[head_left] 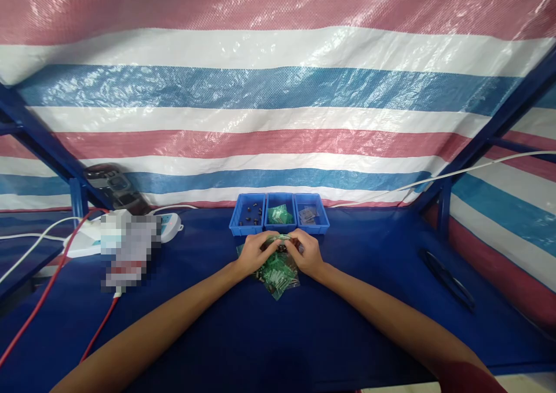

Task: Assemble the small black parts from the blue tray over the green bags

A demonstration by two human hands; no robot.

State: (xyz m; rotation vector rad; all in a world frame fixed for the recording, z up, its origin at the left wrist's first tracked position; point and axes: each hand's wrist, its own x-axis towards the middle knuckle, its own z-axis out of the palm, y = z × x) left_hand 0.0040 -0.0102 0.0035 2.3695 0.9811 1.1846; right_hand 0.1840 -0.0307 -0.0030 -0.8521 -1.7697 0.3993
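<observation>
My left hand (254,254) and my right hand (308,254) meet over the table, thumbs and fingers pinched on a small clear plastic bag (284,237) with greenish contents. Fingers cover most of this bag, so its exact contents are hard to make out. Just below both hands lies a pile of similar small bags (278,277) with green and pale pieces inside. Beyond my hands stand three joined blue bins. Small dark parts (248,219) lie in the left bin (246,230), green bags (280,214) in the middle bin (280,229), and clear bags (308,214) in the right bin (313,229).
On the left, a white power strip (82,246), a blurred-out object (132,251) and red and white cables (47,291) occupy the blue table (356,323). A dark object (116,187) leans behind them. Black-framed glasses (447,280) lie on the right. Striped sheeting (278,86) closes off the back.
</observation>
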